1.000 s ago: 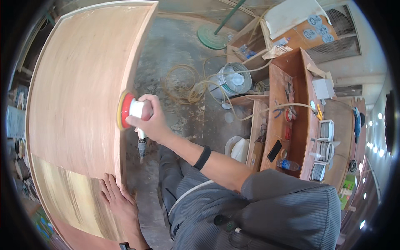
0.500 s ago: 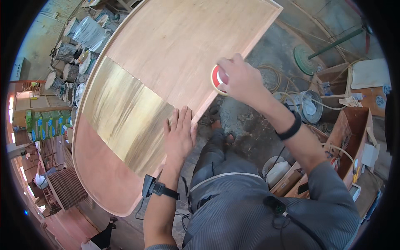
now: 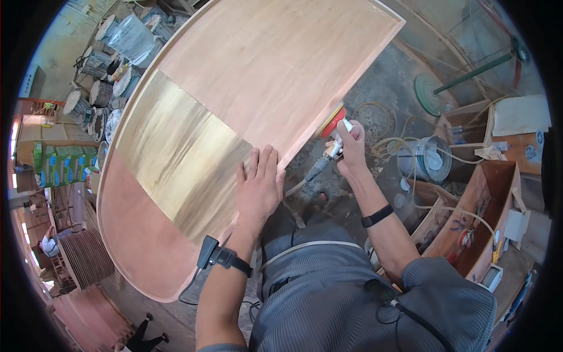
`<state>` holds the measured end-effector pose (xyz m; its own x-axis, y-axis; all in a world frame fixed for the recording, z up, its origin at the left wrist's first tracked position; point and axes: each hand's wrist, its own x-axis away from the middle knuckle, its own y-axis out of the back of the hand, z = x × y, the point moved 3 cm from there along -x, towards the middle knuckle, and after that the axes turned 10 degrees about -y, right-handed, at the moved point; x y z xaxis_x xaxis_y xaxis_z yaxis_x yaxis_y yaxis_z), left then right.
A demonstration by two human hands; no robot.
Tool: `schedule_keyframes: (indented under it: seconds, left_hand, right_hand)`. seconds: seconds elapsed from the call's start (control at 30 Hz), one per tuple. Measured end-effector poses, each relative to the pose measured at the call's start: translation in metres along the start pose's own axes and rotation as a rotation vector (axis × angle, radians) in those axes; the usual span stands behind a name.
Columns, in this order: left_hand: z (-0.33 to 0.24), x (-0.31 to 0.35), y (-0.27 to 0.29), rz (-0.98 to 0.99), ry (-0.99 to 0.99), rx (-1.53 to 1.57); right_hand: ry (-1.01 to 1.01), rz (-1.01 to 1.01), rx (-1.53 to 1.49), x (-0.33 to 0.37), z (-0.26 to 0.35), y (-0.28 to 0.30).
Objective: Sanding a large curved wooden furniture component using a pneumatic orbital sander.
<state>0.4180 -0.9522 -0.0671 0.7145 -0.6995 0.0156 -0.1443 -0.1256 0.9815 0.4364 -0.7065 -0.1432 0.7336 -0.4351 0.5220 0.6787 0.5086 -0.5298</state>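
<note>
A large wooden panel (image 3: 258,70) with a raised rim and a rounded left end stretches out in front of me. Across it runs a paler, streaked band of veneer (image 3: 182,158). My left hand (image 3: 260,182) lies flat, fingers spread, on the panel by its near edge, partly over the streaked band. My right hand (image 3: 350,145) grips an air sander (image 3: 335,130) with a red and yellow round pad. The sander is tilted on its side, its pad against or very close to the panel's near edge. An air hose (image 3: 299,186) trails from its handle.
Open wooden boxes (image 3: 487,205) stand at the right, near a clear bucket (image 3: 425,158) and coiled hose (image 3: 381,144). A green round-based stand (image 3: 431,94) is farther back. Paint buckets (image 3: 97,94) and green packs (image 3: 64,164) line the left. A person's legs (image 3: 143,337) show at lower left.
My right hand has moved down and slightly right, turning the sander from over the panel's edge onto its side along it. My left hand shifts slightly right, still flat.
</note>
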Motion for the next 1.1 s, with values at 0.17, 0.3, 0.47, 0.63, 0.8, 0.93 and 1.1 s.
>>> schedule_keyframes:
  seconds: [0.17, 0.3, 0.47, 0.63, 0.8, 0.93, 1.1]
  left_hand:
    - [-0.001, -0.001, -0.004, -0.014, -0.030, 0.019]
    - [0.003, 0.007, -0.004, -0.037, -0.029, 0.024]
    - [0.013, 0.014, -0.002, -0.125, -0.031, 0.053]
    - [0.035, 0.078, -0.008, -0.168, 0.007, 0.145]
    - [0.078, 0.203, 0.007, -0.196, 0.074, 0.133]
    - [0.103, 0.282, 0.012, -0.410, 0.042, 0.209]
    - [0.124, 0.339, 0.016, -0.429, 0.185, 0.332]
  right_hand:
    - [0.104, -0.054, 0.177, 0.022, 0.003, -0.004]
    - [0.988, -0.203, 1.249, 0.073, 0.060, -0.078]
    - [0.402, 0.089, 1.920, 0.080, 0.051, -0.150]
    - [0.645, 0.013, 1.642, 0.114, 0.026, -0.109]
    - [0.495, -0.114, 1.400, 0.171, 0.002, -0.025]
    - [0.202, -0.276, 1.416, 0.202, -0.025, 0.029]
    - [0.051, -0.522, 1.547, 0.257, -0.062, 0.057]
